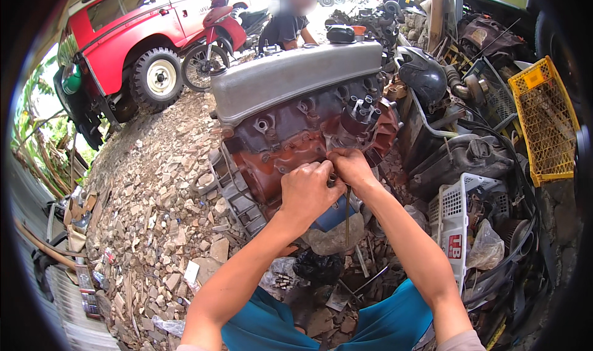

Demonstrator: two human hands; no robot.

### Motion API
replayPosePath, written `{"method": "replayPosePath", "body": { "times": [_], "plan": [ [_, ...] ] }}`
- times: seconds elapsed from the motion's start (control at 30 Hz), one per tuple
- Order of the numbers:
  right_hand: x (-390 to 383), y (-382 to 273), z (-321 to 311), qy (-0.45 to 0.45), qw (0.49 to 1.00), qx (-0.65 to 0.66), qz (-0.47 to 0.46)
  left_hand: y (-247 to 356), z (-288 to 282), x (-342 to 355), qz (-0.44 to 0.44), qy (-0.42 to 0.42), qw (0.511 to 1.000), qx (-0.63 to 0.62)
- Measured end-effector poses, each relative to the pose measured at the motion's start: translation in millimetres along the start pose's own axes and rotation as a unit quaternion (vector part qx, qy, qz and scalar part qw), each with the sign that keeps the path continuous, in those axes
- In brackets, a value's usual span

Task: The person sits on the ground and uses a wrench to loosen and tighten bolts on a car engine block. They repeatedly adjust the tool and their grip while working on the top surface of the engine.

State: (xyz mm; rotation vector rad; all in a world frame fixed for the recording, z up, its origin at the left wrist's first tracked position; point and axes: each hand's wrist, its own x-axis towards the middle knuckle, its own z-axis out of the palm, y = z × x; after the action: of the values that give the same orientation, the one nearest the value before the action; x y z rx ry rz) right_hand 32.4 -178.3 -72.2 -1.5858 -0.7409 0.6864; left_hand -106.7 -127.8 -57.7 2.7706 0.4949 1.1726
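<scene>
A large engine with a reddish-brown block (256,169) and a long grey valve cover (296,76) stands in front of me. My left hand (310,192) is closed against the block's lower side, its fingers bent around something small that I cannot make out. Close beside it, my right hand (352,167) is pinched at the block, and its fingertips hide what they grip. A thin brownish rod (348,221) hangs below the hands. Behind it shows a blue rounded part (332,217), low on the engine. The black distributor (358,119) rises above my right hand.
Broken stone covers the ground at left. A red vehicle (126,39) and a red motorbike (219,27) are parked behind; a person (290,27) is beyond the engine. A white crate (454,221), a yellow crate (543,122) and a black helmet (423,73) lie at right.
</scene>
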Motion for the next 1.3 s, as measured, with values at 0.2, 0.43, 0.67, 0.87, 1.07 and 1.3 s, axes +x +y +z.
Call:
{"method": "replayPosePath", "body": {
  "times": [0.2,0.43,0.67,0.87,1.07,1.3],
  "plan": [
    [8,9,5,0.012,0.999,-0.041,-0.018,-2,-3,-1,-0.013,-0.032,0.999,-0.027],
    [11,-1,-11,-0.02,0.988,-0.152,-0.02,0,2,-1,0.03,0.002,0.996,-0.083],
    [-18,-11,-35,-0.006,0.934,-0.343,-0.099,-14,-5,0,0.16,0.015,0.98,-0.12],
    [-35,-9,-43,-0.008,0.931,-0.344,-0.12,-31,20,18,-0.064,0.051,0.982,-0.172],
    [-44,-14,-57,-0.041,0.908,-0.405,-0.093,-48,50,70,-0.052,-0.13,0.989,0.052],
    [-45,-4,-75,-0.023,0.923,-0.374,-0.09,-51,62,91,0.042,-0.179,0.975,0.128]
  ]
}}
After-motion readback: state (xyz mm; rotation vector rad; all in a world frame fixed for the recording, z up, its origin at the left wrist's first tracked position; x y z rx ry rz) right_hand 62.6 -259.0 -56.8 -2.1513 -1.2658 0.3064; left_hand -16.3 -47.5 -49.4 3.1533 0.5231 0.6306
